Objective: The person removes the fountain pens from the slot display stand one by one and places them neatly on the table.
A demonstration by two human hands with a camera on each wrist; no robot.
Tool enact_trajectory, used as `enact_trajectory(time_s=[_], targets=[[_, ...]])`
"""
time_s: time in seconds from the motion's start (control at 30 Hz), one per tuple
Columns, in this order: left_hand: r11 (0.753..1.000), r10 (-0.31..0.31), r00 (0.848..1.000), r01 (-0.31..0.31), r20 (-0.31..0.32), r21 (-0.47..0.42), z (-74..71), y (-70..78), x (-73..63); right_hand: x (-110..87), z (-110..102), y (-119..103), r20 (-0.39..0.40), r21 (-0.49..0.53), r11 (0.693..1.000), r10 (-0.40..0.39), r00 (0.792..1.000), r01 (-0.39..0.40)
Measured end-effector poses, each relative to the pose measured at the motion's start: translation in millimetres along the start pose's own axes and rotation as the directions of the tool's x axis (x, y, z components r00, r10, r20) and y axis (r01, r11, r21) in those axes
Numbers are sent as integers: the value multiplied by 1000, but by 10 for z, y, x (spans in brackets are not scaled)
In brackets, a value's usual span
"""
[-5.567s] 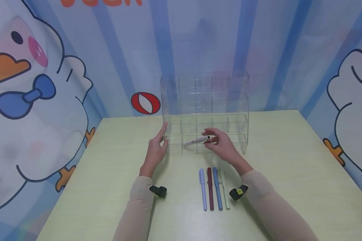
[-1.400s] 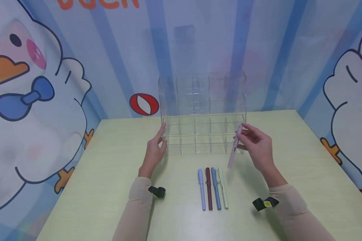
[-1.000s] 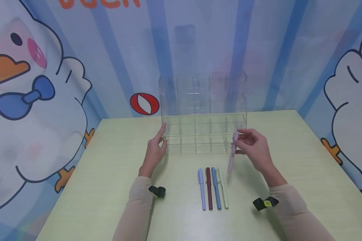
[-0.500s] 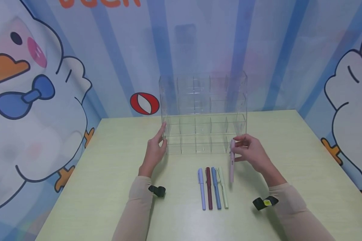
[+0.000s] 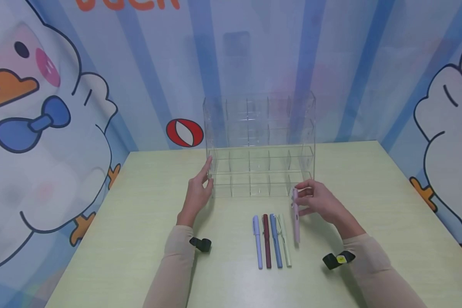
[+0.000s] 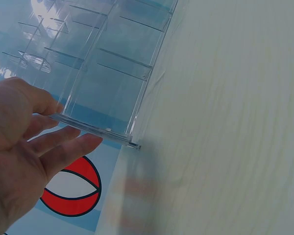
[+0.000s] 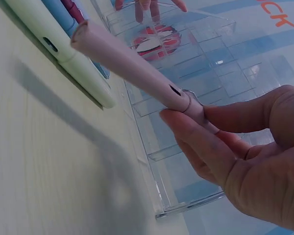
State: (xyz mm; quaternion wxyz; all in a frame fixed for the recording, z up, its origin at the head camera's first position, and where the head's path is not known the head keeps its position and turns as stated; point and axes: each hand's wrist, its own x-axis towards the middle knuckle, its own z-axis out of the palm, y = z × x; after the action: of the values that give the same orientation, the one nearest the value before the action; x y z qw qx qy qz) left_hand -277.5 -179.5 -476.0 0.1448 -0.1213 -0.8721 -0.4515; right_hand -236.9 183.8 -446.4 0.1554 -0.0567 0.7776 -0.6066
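Note:
My right hand (image 5: 317,200) pinches a pale pink pen (image 7: 132,71) near its clip end between thumb and fingers. The pen's other end points toward me, just right of a row of pens. In the right wrist view, a shadow lies on the table below it. My left hand (image 5: 198,193) holds the left side wall of a clear acrylic rack (image 5: 259,184), thumb at its front edge and fingers along the outside. Lying side by side in the row are a lavender pen (image 5: 258,244), a dark red pen (image 5: 267,244), a blue pen (image 5: 277,244) and a pale green pen (image 5: 285,244).
The rack has stepped rows of small compartments and stands near the back of the pale table (image 5: 138,222). Behind it hangs a striped blue backdrop (image 5: 254,51) with cartoon ducks. A small black camera (image 5: 339,259) sits on the right wrist, another camera (image 5: 201,244) on the left.
The right hand has turned the pink pen from across the rack's front to pointing toward me, then lowered it beside the pale green pen. My left hand stays at the rack.

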Motion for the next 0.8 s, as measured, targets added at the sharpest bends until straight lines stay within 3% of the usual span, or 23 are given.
enact_trajectory(time_s=[0.47,0.8], targets=[[1000,-7,1000,7,-2,2,7,-1,-5,0,49,59,21,-43,993,112,993,-111],[1000,21,1000,-21,-11,-8,7,-5,-4,12,149,121,30,-77,991,115,993,-112]])
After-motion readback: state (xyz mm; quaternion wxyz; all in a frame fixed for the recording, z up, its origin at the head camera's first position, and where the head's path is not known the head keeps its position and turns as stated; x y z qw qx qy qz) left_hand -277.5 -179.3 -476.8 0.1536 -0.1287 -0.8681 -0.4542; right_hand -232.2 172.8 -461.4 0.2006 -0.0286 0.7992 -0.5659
